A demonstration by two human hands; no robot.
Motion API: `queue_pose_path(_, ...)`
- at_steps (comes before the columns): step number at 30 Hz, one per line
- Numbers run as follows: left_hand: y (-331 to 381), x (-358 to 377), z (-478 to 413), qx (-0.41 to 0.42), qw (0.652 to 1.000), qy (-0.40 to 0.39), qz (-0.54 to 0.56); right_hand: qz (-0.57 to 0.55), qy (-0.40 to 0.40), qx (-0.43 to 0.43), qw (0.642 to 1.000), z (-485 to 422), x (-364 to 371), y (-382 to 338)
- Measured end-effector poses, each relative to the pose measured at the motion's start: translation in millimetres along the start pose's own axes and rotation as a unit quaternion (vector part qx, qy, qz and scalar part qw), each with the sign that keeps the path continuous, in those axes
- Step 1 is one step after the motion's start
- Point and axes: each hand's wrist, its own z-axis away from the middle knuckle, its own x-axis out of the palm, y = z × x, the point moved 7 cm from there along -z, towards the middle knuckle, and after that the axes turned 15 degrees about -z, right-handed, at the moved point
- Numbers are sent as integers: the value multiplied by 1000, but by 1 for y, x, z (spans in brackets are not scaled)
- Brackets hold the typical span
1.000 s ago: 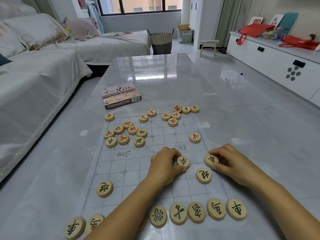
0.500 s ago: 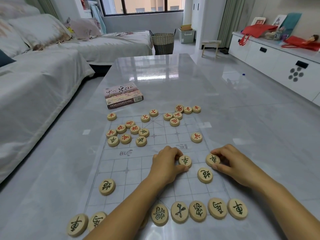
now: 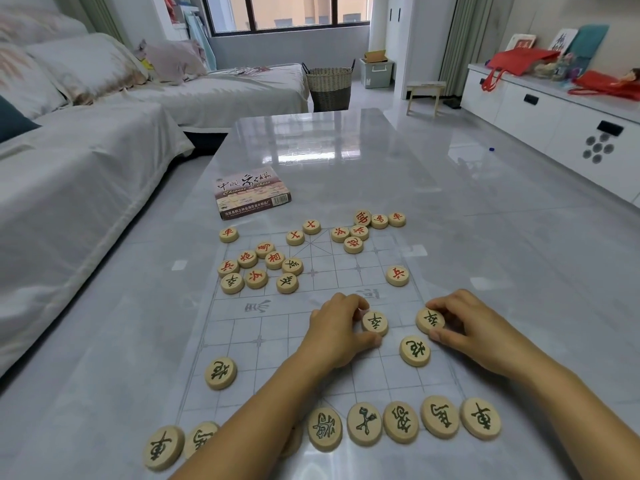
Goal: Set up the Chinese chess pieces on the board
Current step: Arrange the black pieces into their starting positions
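Pinching one black soldier (image 3: 375, 323) in the curled left hand (image 3: 334, 332) and a second soldier (image 3: 430, 320) in the right hand (image 3: 474, 330), on the near half of the thin board (image 3: 249, 337), the person might nudge the cannon (image 3: 415, 350) just beside them or drag that board askew.

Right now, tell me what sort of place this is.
Most likely a home living room: a cloth-covered sofa beside the table, a woven basket, a low white cabinet.
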Motion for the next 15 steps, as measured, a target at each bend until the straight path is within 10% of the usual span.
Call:
queue_pose_path(4, -17, -17, 0, -3, 998, 18, 65, 1, -14, 4, 1000, 0, -1, 2)
queue_pose_path(9, -80, -64, -10, -131, 972, 166, -103, -9, -16, 14, 1000, 0, -2, 3)
queue_pose_path(15, -102, -57, -20, -170, 963, 115, -172, -22, -13, 24, 999, 0, -4, 0)
